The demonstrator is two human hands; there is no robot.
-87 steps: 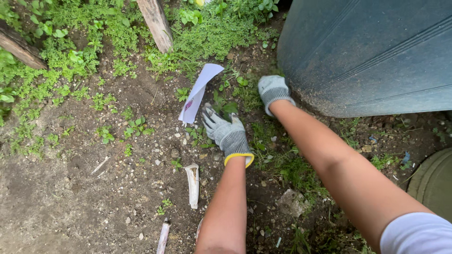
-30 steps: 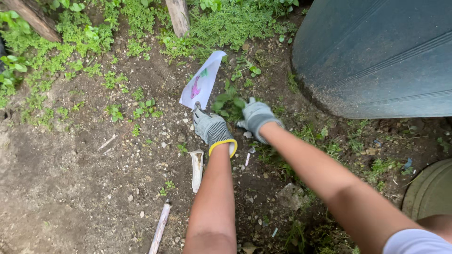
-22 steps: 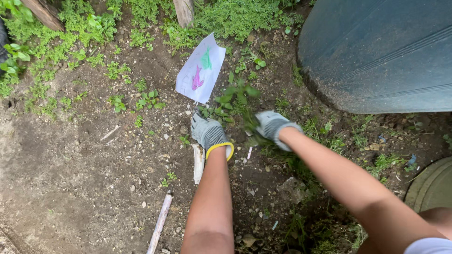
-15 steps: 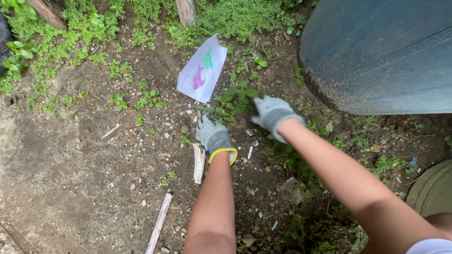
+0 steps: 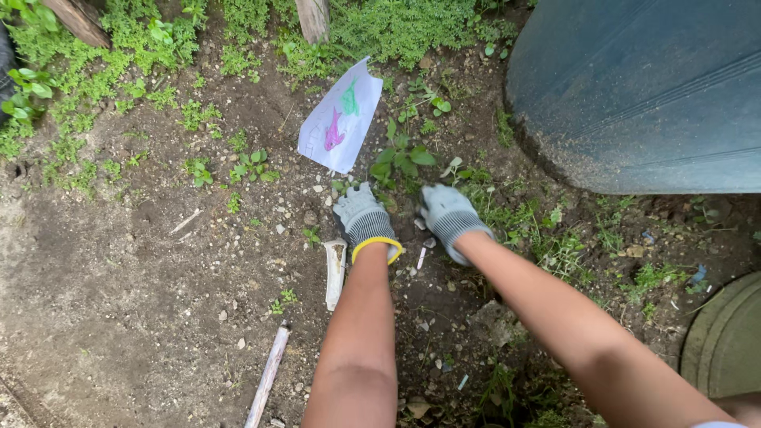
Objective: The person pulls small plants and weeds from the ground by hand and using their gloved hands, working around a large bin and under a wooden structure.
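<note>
Weed (image 5: 400,162), a small broad-leaved green plant, stood just above centre of the frame, rooted in stony soil right beyond both gloved hands. Near to far: two bare forearms rose from the bottom edge. Pale stick (image 5: 267,374) lay at lower left of centre, white curved shard (image 5: 334,273) just left of the left wrist. Flat grey stone (image 5: 493,321) sat below the right forearm.

Left hand (image 5: 362,219), grey knit glove with yellow cuff, pressed down at the plant's base, fingers curled toward the dirt; whether it gripped a stem or only soil, can't tell. Right hand (image 5: 445,215), same grey glove, was also low and curled just right of the plant; the fingertips were hidden, so the grip is unclear too.

Beyond the plant lay a white paper sheet (image 5: 339,117) with pink and green crayon shapes, upper centre, its lower corner near the leaves. Wooden post (image 5: 312,17) stood at the top edge amid dense low greenery. Dark green barrel (image 5: 634,87) filled the upper right, a round greenish rim (image 5: 721,337) at the lower right edge.

Judgement: plant looked light, soft, leaves tear easily; stem likely snaps if pulled high. Best hold seemed low on the stem at the soil line, not the leaves. Gravelly soil may grip the roots.
</note>
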